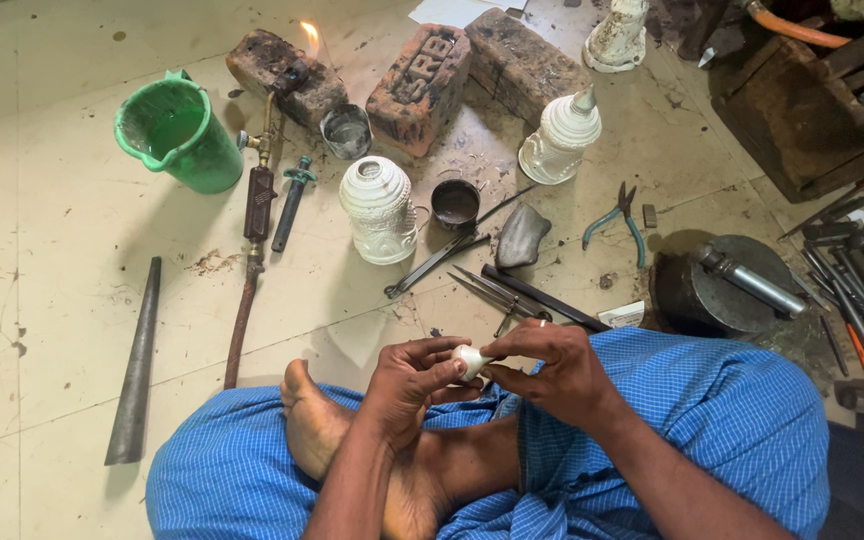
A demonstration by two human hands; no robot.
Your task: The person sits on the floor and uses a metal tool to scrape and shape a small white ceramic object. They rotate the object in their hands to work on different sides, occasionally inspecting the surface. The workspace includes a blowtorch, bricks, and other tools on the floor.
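Observation:
I sit cross-legged on the floor in a blue checked cloth. My left hand (414, 375) and my right hand (550, 368) meet in front of me, both gripping a small white rounded piece (470, 361) between the fingertips. On the floor just beyond my hands lie long tweezers (492, 293) and a dark flat bar (544, 298). Two larger white ornamented vessels stand farther off, one (379, 208) in the middle and one (560, 138) to its right by the bricks.
A lit gas torch (264, 160) rests on a brick with its flame (309, 36) burning. Nearby: green bucket (178, 132), red brick (420, 88), small metal cup (346, 131), dark bowl (455, 203), teal pliers (617, 218), tapered steel mandrel (136, 372), round anvil with hammer (727, 280).

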